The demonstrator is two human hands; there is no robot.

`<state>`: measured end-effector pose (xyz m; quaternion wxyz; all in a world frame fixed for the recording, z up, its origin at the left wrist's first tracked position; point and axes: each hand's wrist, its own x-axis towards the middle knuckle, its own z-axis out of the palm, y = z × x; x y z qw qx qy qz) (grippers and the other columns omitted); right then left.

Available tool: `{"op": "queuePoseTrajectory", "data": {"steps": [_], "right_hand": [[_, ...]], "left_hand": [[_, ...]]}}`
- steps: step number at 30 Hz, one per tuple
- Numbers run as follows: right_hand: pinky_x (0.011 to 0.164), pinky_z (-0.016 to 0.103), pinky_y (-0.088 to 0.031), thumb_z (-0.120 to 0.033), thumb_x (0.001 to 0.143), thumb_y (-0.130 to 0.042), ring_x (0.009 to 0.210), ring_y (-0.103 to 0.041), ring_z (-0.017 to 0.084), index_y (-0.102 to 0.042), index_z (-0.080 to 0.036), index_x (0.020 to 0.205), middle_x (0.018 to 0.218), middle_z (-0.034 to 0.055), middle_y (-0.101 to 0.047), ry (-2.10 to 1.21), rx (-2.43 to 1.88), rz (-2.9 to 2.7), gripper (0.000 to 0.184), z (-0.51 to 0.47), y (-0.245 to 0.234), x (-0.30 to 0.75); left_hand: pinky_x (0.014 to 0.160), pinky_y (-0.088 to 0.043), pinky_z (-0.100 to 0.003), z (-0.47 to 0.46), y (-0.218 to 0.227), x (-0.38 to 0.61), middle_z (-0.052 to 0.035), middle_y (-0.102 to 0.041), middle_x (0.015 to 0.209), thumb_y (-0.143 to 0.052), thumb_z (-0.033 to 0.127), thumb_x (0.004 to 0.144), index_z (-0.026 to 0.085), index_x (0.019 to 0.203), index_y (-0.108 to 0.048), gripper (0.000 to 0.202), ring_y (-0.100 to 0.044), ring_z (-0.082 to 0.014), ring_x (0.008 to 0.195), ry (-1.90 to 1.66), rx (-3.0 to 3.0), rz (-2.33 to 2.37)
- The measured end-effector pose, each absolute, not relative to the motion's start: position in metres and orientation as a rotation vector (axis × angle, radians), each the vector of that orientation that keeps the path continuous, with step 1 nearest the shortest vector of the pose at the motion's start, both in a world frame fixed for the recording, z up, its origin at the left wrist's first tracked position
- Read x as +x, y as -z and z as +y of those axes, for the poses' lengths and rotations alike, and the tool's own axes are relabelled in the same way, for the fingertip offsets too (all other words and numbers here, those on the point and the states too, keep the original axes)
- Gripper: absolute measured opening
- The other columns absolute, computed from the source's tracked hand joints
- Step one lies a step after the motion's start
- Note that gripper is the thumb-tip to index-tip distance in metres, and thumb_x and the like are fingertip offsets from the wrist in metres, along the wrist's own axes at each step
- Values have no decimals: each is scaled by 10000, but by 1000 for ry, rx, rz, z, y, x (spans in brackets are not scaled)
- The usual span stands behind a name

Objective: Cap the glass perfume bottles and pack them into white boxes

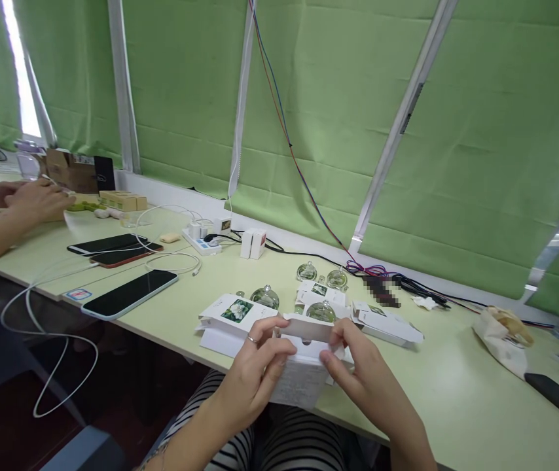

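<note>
Between my two hands is a small white cardboard box, held over the table's front edge with its top flap raised. My left hand pinches the left side of the flap and box. On the right corner, my right hand grips with thumb and fingers. Just beyond lie a flattened white box with a flower picture, another printed white box and a third white box. Round glass bottles stand among them: one at the left, one partly hidden behind the raised flap.
Further back are two more glass bottles. Phones with white cables, a power strip and small white boxes lie left. A co-worker's hands are at far left. A cloth pouch and bundled cables sit right.
</note>
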<state>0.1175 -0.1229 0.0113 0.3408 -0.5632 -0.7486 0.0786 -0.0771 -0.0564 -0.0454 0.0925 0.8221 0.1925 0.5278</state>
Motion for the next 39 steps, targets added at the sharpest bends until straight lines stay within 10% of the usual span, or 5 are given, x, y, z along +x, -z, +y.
{"op": "queuePoseTrajectory", "data": {"steps": [11, 32, 39], "right_hand": [[774, 288, -474, -289, 883, -475, 851, -563, 152, -470, -259, 1074, 969, 17, -565, -344, -1415, -1997, 193, -130, -16, 132], [886, 329, -439, -305, 908, -431, 1080, -492, 191, -568, -224, 834, 1137, 66, -449, -320, -1351, -1971, 176, -119, -10, 129], [854, 303, -458, -286, 909, -453, 974, -564, 152, -397, -293, 1212, 1189, 46, -550, -311, -1072, -1754, 307, -103, 9, 122]], "left_hand": [[771, -507, -311, -54, 50, -75, -91, -347, 1212, -502, 150, 840, 213, 906, -607, 140, -481, -196, 980, -1691, 2523, 660], [854, -479, -384, -47, 51, -75, -59, -574, 968, -516, 109, 824, 209, 1160, -395, 370, -517, -203, 994, -1738, 2498, 475], [905, -471, -398, -47, 55, -75, -68, -553, 976, -520, 105, 825, 199, 1188, -348, 412, -513, -215, 1061, -1753, 2429, 410]]}}
